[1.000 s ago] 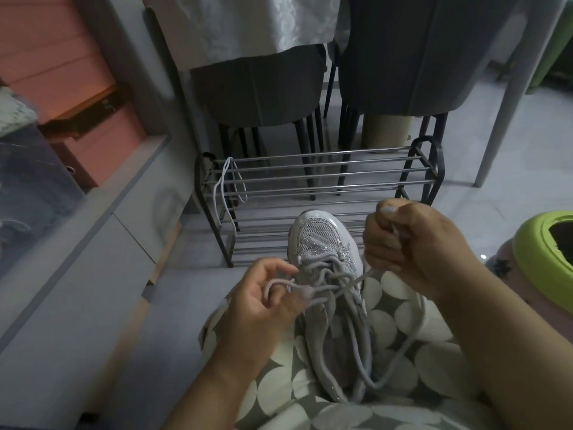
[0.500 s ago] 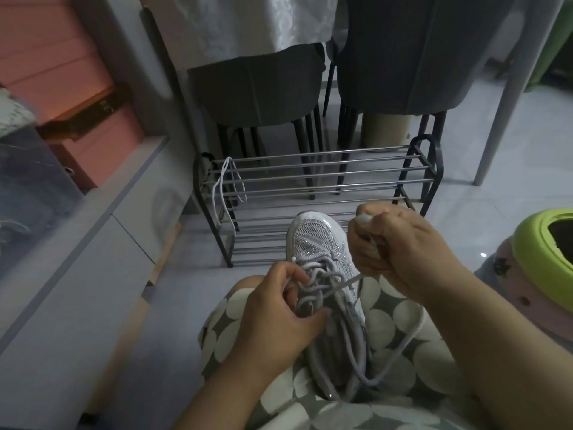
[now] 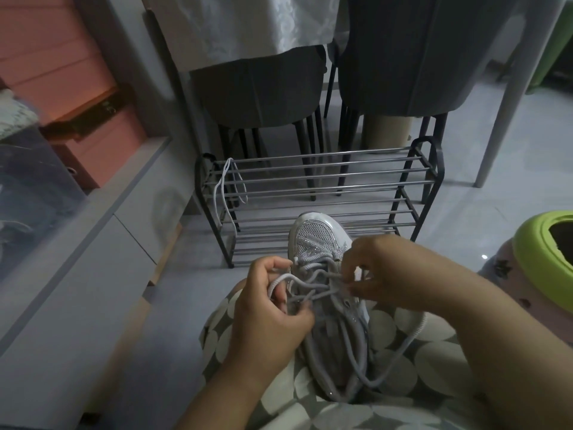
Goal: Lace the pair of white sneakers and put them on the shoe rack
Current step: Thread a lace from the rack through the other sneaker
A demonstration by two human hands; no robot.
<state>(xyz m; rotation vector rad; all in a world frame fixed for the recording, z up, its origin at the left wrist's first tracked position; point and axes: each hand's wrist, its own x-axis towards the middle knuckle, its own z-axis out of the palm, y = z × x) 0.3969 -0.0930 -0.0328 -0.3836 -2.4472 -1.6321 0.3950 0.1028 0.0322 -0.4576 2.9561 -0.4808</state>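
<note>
A white sneaker [image 3: 316,235] lies on my lap, toe pointing away toward the shoe rack [image 3: 322,193]. Its grey lace [image 3: 310,279] crosses the eyelets, and a long loose end loops down over my right thigh. My left hand [image 3: 273,308] grips the left strand of the lace beside the tongue. My right hand [image 3: 384,271] pinches the lace at the shoe's right eyelets. A second loose lace [image 3: 224,193] hangs over the rack's top left bars. The other sneaker is not in view.
Two dark chairs [image 3: 263,91] and a table with a white cloth [image 3: 248,26] stand behind the rack. A grey cabinet [image 3: 93,243] runs along the left, with pink boxes [image 3: 77,97] above it. A green-rimmed seat [image 3: 539,240] sits at the right.
My right hand has dropped from above the toe down to the right eyelets, bringing the lace end in. My left hand shifted slightly up along the left strand.
</note>
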